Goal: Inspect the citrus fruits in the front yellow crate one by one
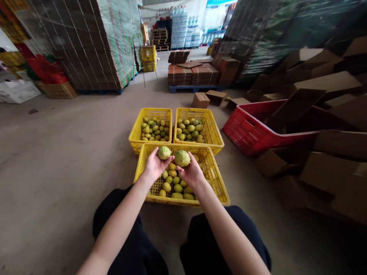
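My left hand (pixel 156 166) is closed around a small yellow-green oval fruit (pixel 164 152) with a bumpy, faintly ribbed skin. A slightly larger fruit of the same look (pixel 182 158) rests in the closed fingers of my right hand (pixel 192 172). Both hands are side by side over the near yellow crate (pixel 217 179), with the two fruits a little apart. Inside that crate lie several green and yellow fruits (pixel 177 188), partly covered by my hands and forearms. The exact kind of fruit is not certain.
Beyond the near crate stand a left yellow crate (pixel 136 131) and a right yellow crate (pixel 213 131), both holding similar fruit. A red crate (pixel 246 131) with cardboard sits at right beside piled boxes (pixel 332 172). Flattened cartons (pixel 195 74) lie on a blue pallet farther back.
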`<action>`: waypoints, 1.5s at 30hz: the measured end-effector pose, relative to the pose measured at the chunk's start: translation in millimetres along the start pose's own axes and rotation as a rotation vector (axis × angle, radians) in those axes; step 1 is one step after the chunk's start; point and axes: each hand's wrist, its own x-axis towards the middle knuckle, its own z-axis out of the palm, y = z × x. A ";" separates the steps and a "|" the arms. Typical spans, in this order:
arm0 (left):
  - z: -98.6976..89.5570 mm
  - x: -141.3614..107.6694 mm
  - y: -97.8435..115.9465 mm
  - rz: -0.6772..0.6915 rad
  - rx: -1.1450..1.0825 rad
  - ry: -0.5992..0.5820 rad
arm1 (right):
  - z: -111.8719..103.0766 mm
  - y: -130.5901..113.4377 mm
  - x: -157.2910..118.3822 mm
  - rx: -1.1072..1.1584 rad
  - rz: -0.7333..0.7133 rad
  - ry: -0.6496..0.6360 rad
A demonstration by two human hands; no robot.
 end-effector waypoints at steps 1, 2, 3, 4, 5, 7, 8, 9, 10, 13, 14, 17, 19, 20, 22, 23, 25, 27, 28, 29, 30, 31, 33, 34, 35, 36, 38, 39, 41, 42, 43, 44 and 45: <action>-0.3 0.6 -0.9 -0.001 0.012 0.001 | -0.4 0.6 0.1 0.010 0.011 0.007; -0.6 1.1 -1.6 -0.002 0.024 -0.002 | -0.7 1.1 -0.1 0.021 0.012 0.013; -1.0 1.4 -2.3 -0.004 0.035 -0.008 | -1.1 1.3 -0.5 0.030 0.008 0.019; -1.3 1.7 -2.9 -0.008 0.042 -0.016 | -1.4 1.4 -1.1 0.037 0.000 0.021; -1.6 2.1 -3.5 -0.012 0.047 -0.021 | -1.8 1.2 -1.6 0.044 -0.011 0.017; -2.5 3.1 -4.2 -0.017 0.065 -0.020 | -2.9 0.6 -1.6 0.048 -0.027 -0.010; -3.2 3.9 -4.4 -0.012 0.089 -0.018 | -3.7 0.2 -0.8 0.043 -0.030 -0.030; -4.3 4.9 -4.7 0.007 0.126 -0.019 | -4.6 0.0 0.4 0.036 -0.038 -0.051; -5.8 6.0 -4.9 0.044 0.178 -0.022 | -5.7 -0.1 2.1 0.029 -0.062 -0.064; -12.2 9.4 -5.8 0.260 0.410 -0.002 | -9.4 1.0 8.5 -0.008 -0.236 -0.048; -14.5 10.3 -6.2 0.357 0.498 0.014 | -10.6 1.8 10.3 -0.036 -0.312 -0.038; -19.8 11.4 -6.9 0.661 0.762 0.030 | -13.5 4.9 13.8 -0.195 -0.546 -0.012; -20.9 10.2 -7.1 0.817 0.905 -0.009 | -14.7 6.8 14.5 -0.361 -0.745 0.032; -20.8 9.0 -7.2 0.867 0.960 -0.032 | -15.2 7.4 14.6 -0.451 -0.846 0.056; -19.6 6.0 -7.6 0.926 1.034 -0.075 | -15.9 8.2 14.1 -0.625 -1.016 0.090; -18.8 4.5 -7.9 0.951 1.059 -0.095 | -16.2 8.5 13.6 -0.699 -1.080 0.101; -17.5 2.1 -8.8 1.001 1.097 -0.126 | -16.7 9.3 12.3 -0.811 -1.177 0.113; -16.5 0.8 -9.6 1.028 1.114 -0.154 | -16.9 10.7 10.6 -0.890 -1.245 0.107; -16.3 0.5 -9.9 1.032 1.118 -0.165 | -16.9 11.5 9.8 -0.920 -1.268 0.097; -16.1 0.4 -9.9 1.039 1.123 -0.171 | -16.8 12.4 9.1 -0.947 -1.287 0.089; -16.1 0.4 -9.8 1.053 1.136 -0.173 | -16.7 13.2 8.6 -0.968 -1.304 0.085; -16.1 0.4 -9.4 1.080 1.162 -0.172 | -16.6 13.9 8.2 -0.987 -1.318 0.085; -16.4 0.2 -8.3 1.166 1.242 -0.174 | -16.4 14.6 8.1 -1.010 -1.340 0.098; -16.7 0.0 -7.8 1.213 1.287 -0.181 | -16.4 14.7 8.3 -1.017 -1.350 0.105; -16.9 0.0 -7.3 1.253 1.327 -0.192 | -16.5 14.6 8.6 -1.021 -1.359 0.112; -17.1 -0.1 -7.0 1.286 1.357 -0.204 | -16.7 14.4 9.0 -1.026 -1.369 0.119; -17.5 0.2 -6.9 1.331 1.388 -0.223 | -17.2 13.9 9.8 -1.033 -1.387 0.131; -17.7 0.5 -7.0 1.344 1.394 -0.229 | -17.4 13.6 10.1 -1.037 -1.391 0.134; -18.1 1.1 -7.3 1.352 1.397 -0.238 | -17.9 13.4 10.5 -1.043 -1.390 0.140; -18.3 1.4 -7.4 1.350 1.396 -0.241 | -18.0 13.4 10.6 -1.047 -1.386 0.144; -18.6 1.7 -7.4 1.346 1.395 -0.243 | -18.0 13.4 10.7 -1.050 -1.380 0.149; -18.8 1.9 -7.3 1.340 1.394 -0.245 | -18.0 13.4 10.7 -1.053 -1.375 0.154; -19.0 2.0 -7.2 1.334 1.392 -0.246 | -18.0 13.4 10.6 -1.056 -1.369 0.159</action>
